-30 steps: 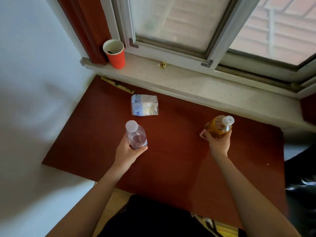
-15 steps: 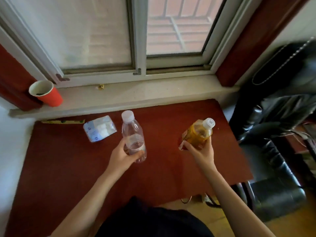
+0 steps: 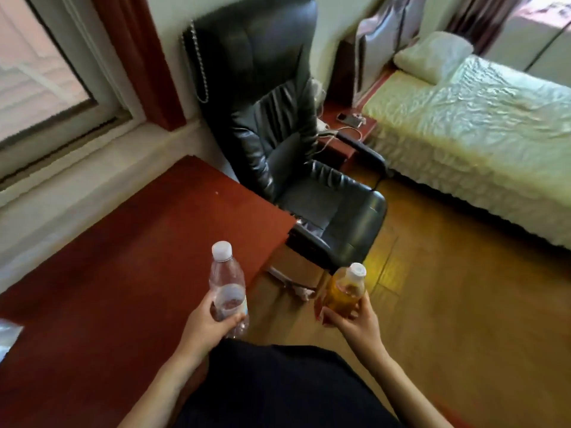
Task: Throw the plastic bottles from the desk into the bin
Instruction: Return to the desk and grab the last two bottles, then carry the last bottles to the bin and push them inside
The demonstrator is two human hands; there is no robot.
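Observation:
My left hand (image 3: pixel 205 324) grips a clear plastic water bottle (image 3: pixel 227 282) with a white cap, held upright over the right edge of the red-brown desk (image 3: pixel 123 257). My right hand (image 3: pixel 352 319) grips an orange-tinted plastic bottle (image 3: pixel 344 293) with a white cap, held past the desk's edge above the wooden floor. No bin is in view.
A black leather office chair (image 3: pixel 278 134) stands right of the desk by the wall. A bed (image 3: pixel 482 125) with a pale cover and pillow fills the right side. A low red table (image 3: pixel 346 128) with a phone and cables sits between them. A white packet (image 3: pixel 7 335) lies at the desk's left edge.
My view has swung to the right, away from the window toward the chair and bed. Both hands have carried their bottles rightward; the orange bottle is now off the desk over the floor.

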